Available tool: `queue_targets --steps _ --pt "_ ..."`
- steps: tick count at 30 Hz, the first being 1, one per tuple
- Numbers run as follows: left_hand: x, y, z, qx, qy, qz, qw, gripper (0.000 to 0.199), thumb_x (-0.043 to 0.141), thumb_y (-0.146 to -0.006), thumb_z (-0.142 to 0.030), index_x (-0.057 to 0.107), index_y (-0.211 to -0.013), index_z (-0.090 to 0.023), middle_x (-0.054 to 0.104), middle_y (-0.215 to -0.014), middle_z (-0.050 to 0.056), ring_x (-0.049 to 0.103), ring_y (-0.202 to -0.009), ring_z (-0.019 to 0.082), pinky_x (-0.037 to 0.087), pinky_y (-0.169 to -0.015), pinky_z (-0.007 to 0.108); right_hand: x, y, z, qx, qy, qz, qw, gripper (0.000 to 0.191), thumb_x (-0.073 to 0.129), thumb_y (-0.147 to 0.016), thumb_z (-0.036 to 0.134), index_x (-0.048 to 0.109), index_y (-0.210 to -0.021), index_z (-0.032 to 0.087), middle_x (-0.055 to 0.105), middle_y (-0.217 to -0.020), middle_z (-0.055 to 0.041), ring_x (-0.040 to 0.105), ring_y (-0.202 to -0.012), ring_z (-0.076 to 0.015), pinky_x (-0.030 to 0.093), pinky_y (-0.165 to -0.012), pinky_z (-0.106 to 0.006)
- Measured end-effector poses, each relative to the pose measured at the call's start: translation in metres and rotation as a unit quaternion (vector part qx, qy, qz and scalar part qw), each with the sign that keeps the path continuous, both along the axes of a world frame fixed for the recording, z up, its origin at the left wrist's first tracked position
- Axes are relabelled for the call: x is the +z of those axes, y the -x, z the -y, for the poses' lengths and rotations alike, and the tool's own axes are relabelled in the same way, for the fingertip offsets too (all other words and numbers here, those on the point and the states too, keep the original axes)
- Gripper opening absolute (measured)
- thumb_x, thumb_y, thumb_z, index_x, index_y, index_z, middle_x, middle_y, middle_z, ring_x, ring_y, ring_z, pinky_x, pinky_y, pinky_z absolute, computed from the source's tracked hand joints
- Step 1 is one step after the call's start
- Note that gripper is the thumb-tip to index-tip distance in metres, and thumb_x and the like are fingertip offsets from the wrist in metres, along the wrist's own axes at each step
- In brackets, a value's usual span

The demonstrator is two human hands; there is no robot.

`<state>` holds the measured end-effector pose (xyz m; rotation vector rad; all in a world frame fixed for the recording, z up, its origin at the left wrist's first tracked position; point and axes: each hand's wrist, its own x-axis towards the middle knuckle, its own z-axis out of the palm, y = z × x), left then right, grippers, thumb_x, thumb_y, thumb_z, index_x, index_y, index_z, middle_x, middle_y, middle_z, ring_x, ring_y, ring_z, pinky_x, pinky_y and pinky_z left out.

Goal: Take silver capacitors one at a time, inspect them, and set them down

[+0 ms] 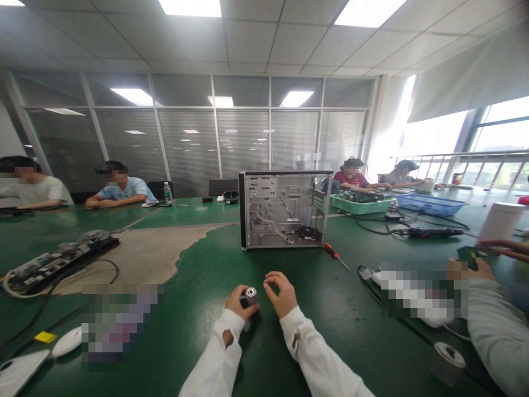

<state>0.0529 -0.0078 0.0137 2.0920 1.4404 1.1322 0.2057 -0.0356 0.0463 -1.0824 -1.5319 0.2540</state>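
Observation:
My left hand (238,302) grips a short metal cylinder (250,295) with a bright silver end and a darker lower part. My right hand (282,295) hovers just beside it, fingers loosely curled around nothing. Both white sleeves reach up from the bottom edge. Ahead of my hands, an open computer tower chassis (284,209) stands on the green table mat (198,331), its wires and metal bays showing. A red-handled screwdriver (333,253) lies near the chassis's right corner, nearer than anything else on that side.
A co-worker's hand (469,269) at right holds a dark object. A tape roll (448,364) lies near that person's grey sleeve. An electric screwdriver (433,232), cables, a blue tray (430,204) and a green basket (361,203) lie beyond. A circuit board assembly (61,262) lies left.

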Motion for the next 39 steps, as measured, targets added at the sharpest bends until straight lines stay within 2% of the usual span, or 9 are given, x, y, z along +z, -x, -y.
queue_targets --steps 4,9,12,14,18,22,28,33,39 --pt "0.004 0.003 0.001 0.021 -0.005 0.016 1.000 0.031 0.064 -0.049 -0.021 0.050 -0.076 -0.018 0.057 -0.075 0.001 0.054 -0.072 0.017 0.041 -0.067 0.028 -0.024 -0.023 -0.010 0.001 0.085 0.048 0.995 0.006 0.054 -0.059 0.017 0.058 -0.060 0.021 0.057 -0.080 -0.0029 0.050 -0.079 -0.0172 0.038 -0.074 -0.032" --pt "0.004 0.004 0.001 0.034 -0.003 0.020 0.999 0.031 0.063 -0.049 -0.020 0.050 -0.077 -0.017 0.057 -0.077 0.002 0.054 -0.072 0.017 0.041 -0.068 0.029 -0.038 -0.027 -0.014 0.000 0.112 0.021 0.994 0.009 0.058 -0.051 0.013 0.058 -0.051 0.022 0.059 -0.071 -0.0002 0.053 -0.072 -0.0162 0.039 -0.070 -0.030" --pt "0.002 0.003 0.000 0.027 0.013 0.044 0.999 0.035 0.064 -0.048 -0.020 0.050 -0.079 -0.018 0.058 -0.079 0.002 0.054 -0.074 0.017 0.041 -0.070 0.030 -0.037 -0.028 -0.016 -0.013 0.112 -0.027 0.993 0.010 0.060 -0.050 0.018 0.060 -0.059 0.022 0.059 -0.069 0.0006 0.053 -0.065 -0.0149 0.041 -0.064 -0.028" --pt "0.001 0.002 -0.002 0.017 0.035 0.130 0.991 0.037 0.065 -0.046 -0.021 0.051 -0.080 -0.018 0.059 -0.079 0.002 0.055 -0.076 0.017 0.040 -0.074 0.031 -0.037 -0.035 -0.019 -0.045 0.108 -0.079 0.990 0.017 0.059 -0.054 0.026 0.061 -0.070 0.021 0.060 -0.072 -0.0007 0.054 -0.064 -0.0148 0.042 -0.061 -0.027" --pt "0.002 0.007 -0.013 0.025 0.122 0.405 0.906 0.026 0.061 -0.047 -0.022 0.055 -0.072 -0.016 0.061 -0.070 0.001 0.057 -0.072 0.016 0.041 -0.074 0.029 -0.042 -0.063 -0.030 -0.137 0.109 -0.212 0.962 0.031 0.049 -0.063 0.039 0.057 -0.081 0.015 0.061 -0.073 -0.0047 0.057 -0.064 -0.0163 0.044 -0.055 -0.027" --pt "0.005 0.024 -0.021 0.062 0.174 0.495 0.849 0.011 0.049 -0.057 -0.015 0.054 -0.067 -0.016 0.061 -0.061 0.001 0.060 -0.062 0.015 0.044 -0.061 0.027 -0.052 -0.084 -0.041 -0.187 0.113 -0.318 0.923 0.037 0.045 -0.064 0.043 0.055 -0.082 0.012 0.062 -0.069 -0.0065 0.057 -0.054 -0.0144 0.044 -0.044 -0.024" --pt "0.005 0.041 -0.023 0.099 0.220 0.592 0.769 0.019 0.040 -0.059 -0.001 0.052 -0.062 -0.015 0.060 -0.054 0.001 0.059 -0.053 0.010 0.047 -0.056 0.021 -0.058 -0.080 -0.048 -0.198 0.119 -0.367 0.901 0.030 0.055 -0.054 0.036 0.057 -0.074 0.013 0.061 -0.063 -0.0030 0.057 -0.051 -0.0131 0.042 -0.039 -0.020" --pt "0.006 0.042 -0.022 0.110 0.238 0.622 0.738 0.021 0.040 -0.060 0.002 0.053 -0.062 -0.014 0.060 -0.054 0.002 0.059 -0.051 0.010 0.048 -0.054 0.021 -0.058 -0.077 -0.048 -0.197 0.123 -0.366 0.901 0.028 0.057 -0.052 0.033 0.058 -0.073 0.014 0.060 -0.059 -0.0015 0.056 -0.050 -0.0135 0.041 -0.039 -0.020" --pt "0.006 0.041 -0.021 0.107 0.238 0.629 0.732 0.021 0.041 -0.058 0.003 0.053 -0.064 -0.014 0.060 -0.055 0.002 0.058 -0.051 0.009 0.047 -0.055 0.020 -0.054 -0.076 -0.045 -0.190 0.128 -0.348 0.909 0.029 0.055 -0.053 0.035 0.058 -0.073 0.015 0.062 -0.063 -0.0025 0.057 -0.051 -0.0142 0.040 -0.039 -0.021"
